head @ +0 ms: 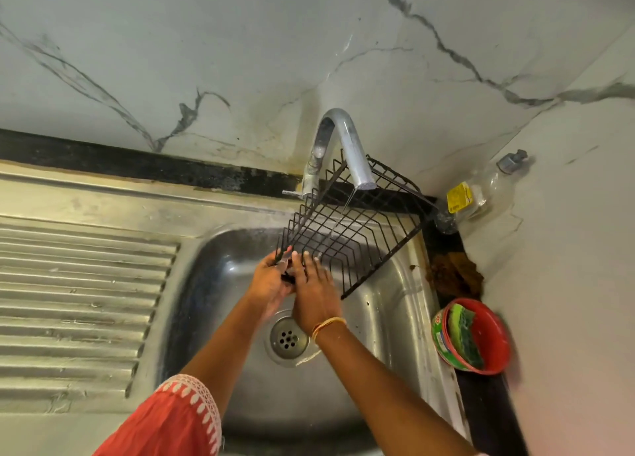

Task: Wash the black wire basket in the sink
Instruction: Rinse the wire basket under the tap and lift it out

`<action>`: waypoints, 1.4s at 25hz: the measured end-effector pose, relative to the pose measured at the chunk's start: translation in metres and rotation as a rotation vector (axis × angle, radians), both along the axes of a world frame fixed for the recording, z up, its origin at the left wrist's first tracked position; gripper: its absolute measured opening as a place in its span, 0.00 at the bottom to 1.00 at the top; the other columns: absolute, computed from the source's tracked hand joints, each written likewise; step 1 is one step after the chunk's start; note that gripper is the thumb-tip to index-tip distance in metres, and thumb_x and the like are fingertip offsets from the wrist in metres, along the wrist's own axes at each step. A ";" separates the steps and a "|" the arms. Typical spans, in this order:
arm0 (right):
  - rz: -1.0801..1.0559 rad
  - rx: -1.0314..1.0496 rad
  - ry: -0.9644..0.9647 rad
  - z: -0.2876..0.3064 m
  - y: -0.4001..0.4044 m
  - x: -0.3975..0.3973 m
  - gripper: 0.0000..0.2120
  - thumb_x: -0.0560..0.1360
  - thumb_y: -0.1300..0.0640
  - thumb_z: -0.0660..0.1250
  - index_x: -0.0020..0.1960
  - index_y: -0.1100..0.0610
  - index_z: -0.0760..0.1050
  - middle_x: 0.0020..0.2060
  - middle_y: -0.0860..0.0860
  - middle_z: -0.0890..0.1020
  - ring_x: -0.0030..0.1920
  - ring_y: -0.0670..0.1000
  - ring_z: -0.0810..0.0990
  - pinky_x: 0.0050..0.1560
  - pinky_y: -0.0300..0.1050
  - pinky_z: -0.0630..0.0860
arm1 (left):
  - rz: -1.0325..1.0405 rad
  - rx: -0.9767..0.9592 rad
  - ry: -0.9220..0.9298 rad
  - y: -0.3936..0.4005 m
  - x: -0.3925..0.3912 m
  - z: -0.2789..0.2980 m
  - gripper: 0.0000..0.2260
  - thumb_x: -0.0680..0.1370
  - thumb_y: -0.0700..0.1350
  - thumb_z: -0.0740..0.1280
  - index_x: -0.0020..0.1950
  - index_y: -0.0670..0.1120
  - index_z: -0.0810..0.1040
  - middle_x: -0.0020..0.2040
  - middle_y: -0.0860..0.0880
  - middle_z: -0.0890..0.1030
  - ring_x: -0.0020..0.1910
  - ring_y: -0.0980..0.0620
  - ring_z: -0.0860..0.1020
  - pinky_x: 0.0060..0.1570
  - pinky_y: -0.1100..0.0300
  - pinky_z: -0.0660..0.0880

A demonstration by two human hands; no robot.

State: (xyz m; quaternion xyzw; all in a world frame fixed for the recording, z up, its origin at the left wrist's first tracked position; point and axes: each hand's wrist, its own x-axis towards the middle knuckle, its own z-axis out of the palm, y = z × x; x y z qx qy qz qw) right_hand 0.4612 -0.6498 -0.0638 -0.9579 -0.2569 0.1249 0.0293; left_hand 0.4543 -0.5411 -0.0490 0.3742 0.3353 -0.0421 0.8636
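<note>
The black wire basket (357,225) hangs tilted over the steel sink (220,283), right under the chrome tap (347,146). A thin stream of water runs from the spout onto its wires. My left hand (271,280) grips the basket's near left corner from below. My right hand (314,294) lies flat on the near edge of the basket beside the left hand, fingers spread along the wires. The far corner of the basket reaches behind the spout.
The drain (288,339) sits below my wrists. A ribbed drainboard (79,301) lies to the left. On the right ledge stand a red bowl (481,338) with a green scrub pad (464,335), a brown clump (453,276) and a clear bottle (477,194) in the corner.
</note>
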 end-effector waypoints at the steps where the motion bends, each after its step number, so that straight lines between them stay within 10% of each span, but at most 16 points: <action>1: 0.029 -0.047 -0.014 0.004 -0.007 0.006 0.40 0.76 0.61 0.62 0.78 0.54 0.39 0.78 0.56 0.47 0.77 0.60 0.47 0.75 0.56 0.44 | -0.008 0.002 -0.001 0.005 0.000 0.000 0.10 0.82 0.35 0.57 0.59 0.44 0.75 0.55 0.41 0.80 0.51 0.43 0.81 0.49 0.49 0.79; 6: 0.153 -0.220 -0.106 0.015 -0.012 0.015 0.44 0.71 0.60 0.70 0.77 0.56 0.47 0.69 0.61 0.67 0.62 0.61 0.74 0.62 0.53 0.69 | -0.176 0.169 0.054 0.030 -0.002 0.010 0.12 0.82 0.33 0.56 0.65 0.38 0.69 0.59 0.37 0.79 0.49 0.39 0.82 0.46 0.46 0.79; 18: 0.235 -0.278 -0.117 0.018 0.017 -0.010 0.36 0.79 0.57 0.57 0.76 0.63 0.36 0.55 0.60 0.80 0.60 0.63 0.74 0.52 0.63 0.73 | -0.503 0.945 -0.009 0.059 0.007 0.086 0.09 0.78 0.35 0.63 0.55 0.46 0.75 0.43 0.45 0.76 0.42 0.50 0.74 0.41 0.58 0.72; 22: 0.198 -0.203 -0.077 0.032 0.041 -0.008 0.27 0.80 0.59 0.54 0.75 0.65 0.53 0.65 0.59 0.74 0.69 0.62 0.64 0.57 0.60 0.71 | -0.345 0.750 -0.109 0.035 0.000 0.078 0.29 0.76 0.36 0.68 0.74 0.51 0.62 0.59 0.55 0.66 0.59 0.55 0.67 0.61 0.57 0.69; 25: 0.181 -0.171 -0.081 0.043 0.050 -0.011 0.18 0.80 0.60 0.53 0.69 0.61 0.65 0.66 0.59 0.71 0.69 0.61 0.62 0.55 0.56 0.72 | -0.194 0.614 -0.096 0.027 -0.008 0.059 0.20 0.76 0.32 0.66 0.66 0.46 0.70 0.45 0.51 0.74 0.41 0.55 0.72 0.40 0.69 0.72; 35: 0.149 0.135 -0.127 0.039 -0.022 0.014 0.34 0.73 0.59 0.63 0.76 0.49 0.57 0.75 0.49 0.64 0.75 0.53 0.61 0.74 0.55 0.56 | -0.007 0.348 -0.174 0.052 -0.008 0.059 0.24 0.69 0.33 0.60 0.63 0.47 0.73 0.51 0.41 0.78 0.49 0.42 0.78 0.39 0.46 0.81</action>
